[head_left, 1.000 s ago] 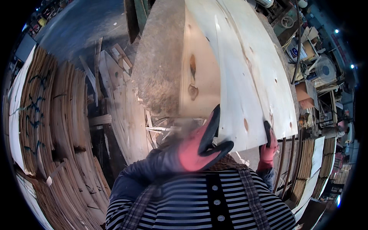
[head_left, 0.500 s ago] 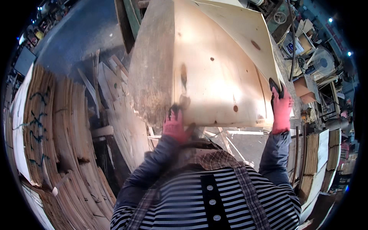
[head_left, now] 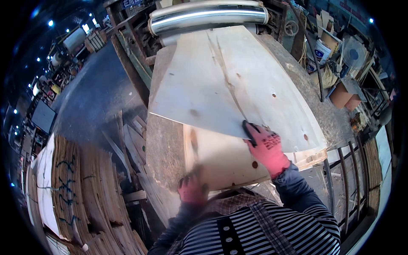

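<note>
A pale wood veneer sheet (head_left: 263, 89), with knots and a long dark split, lies at an angle over the worn table. My right hand (head_left: 268, 146), in a pink glove with dark fingertips, is closed on its near edge. Beneath that sheet a second veneer sheet (head_left: 225, 157) shows along the near side. My left hand (head_left: 192, 187), gloved alike, is at the near left corner of this lower sheet. Motion smears its fingers, so whether they grip the wood is unclear.
Beyond the sheets stands a machine with a shiny metal roller (head_left: 208, 19). The worn tabletop (head_left: 163, 148) shows at the left. Stacked veneer (head_left: 95, 191) rises at the lower left. A cardboard box (head_left: 346, 94) and a white bucket (head_left: 321, 53) are at the right.
The upper sheet has turned and now lies across toward the left, its far end near the roller. My right hand has moved left with its edge. The view has tilted up, revealing the roller.
</note>
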Motion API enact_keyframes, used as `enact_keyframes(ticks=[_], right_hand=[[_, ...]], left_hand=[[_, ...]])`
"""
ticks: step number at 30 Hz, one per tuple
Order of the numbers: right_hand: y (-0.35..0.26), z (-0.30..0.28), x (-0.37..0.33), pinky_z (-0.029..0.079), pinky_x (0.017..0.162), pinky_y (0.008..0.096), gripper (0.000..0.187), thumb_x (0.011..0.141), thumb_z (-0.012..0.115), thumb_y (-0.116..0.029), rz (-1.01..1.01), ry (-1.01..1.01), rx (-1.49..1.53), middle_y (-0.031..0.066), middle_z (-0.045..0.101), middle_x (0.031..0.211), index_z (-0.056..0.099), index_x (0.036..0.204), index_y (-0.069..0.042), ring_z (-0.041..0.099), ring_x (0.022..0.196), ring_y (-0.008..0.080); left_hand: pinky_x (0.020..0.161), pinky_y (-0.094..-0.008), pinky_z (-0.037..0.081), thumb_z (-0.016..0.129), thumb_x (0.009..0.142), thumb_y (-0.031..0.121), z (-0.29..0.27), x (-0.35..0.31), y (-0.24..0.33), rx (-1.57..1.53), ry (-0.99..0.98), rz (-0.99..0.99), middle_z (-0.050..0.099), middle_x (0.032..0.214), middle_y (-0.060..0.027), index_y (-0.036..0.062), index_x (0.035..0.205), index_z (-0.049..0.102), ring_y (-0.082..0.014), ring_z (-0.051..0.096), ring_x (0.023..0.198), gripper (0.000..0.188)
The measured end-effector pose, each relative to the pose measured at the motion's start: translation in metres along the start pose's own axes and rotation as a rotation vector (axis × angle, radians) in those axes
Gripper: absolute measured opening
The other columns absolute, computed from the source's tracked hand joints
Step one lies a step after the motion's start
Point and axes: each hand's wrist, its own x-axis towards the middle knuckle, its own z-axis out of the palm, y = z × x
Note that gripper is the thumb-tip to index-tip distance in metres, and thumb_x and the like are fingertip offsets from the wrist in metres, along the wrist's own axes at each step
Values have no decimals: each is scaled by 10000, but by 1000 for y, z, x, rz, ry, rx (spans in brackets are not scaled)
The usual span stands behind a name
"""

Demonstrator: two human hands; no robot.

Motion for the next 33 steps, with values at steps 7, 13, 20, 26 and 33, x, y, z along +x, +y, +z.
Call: enact_keyframes(ticks=[7,13,20,26,33], right_hand=[[43,80,58,437,722,422,481,760,542,-269,-17,74,-94,118,519,1077,426,1209,-138,552,853,296],[74,173,24,365,816,447,486,720,553,-275,-86,-145,-143,130,448,1152,453,1183,-166,438,1044,297],[73,157,34,247,923,523,496,713,554,-355,-87,-230,-71,142,413,1200,480,1167,-171,340,1145,302],[76,161,35,153,964,579,531,730,552,-396,-33,-284,-7,142,375,1252,450,1203,-178,295,1179,332],[76,116,64,254,978,456,539,725,584,-374,50,-287,100,108,391,1264,448,1209,-180,354,1156,341]], left_hand=[[796,-404,393,614,690,189,-16,15,9,-279,158,-66,520,1048,-228,-56,1254,279,-375,524,878,700],[782,-389,398,633,657,263,31,7,-18,-210,107,-122,560,965,-197,-46,1227,332,-344,540,862,715],[631,-397,430,623,623,338,1,21,-3,-66,129,-45,574,906,-112,53,1174,441,-263,543,769,647],[776,-392,422,682,570,439,5,20,-8,-40,-51,-64,594,956,-91,61,1201,424,-266,529,943,780],[680,-423,434,706,592,337,14,20,-10,-325,-69,-283,592,835,-137,3,1256,306,-300,569,746,843]])
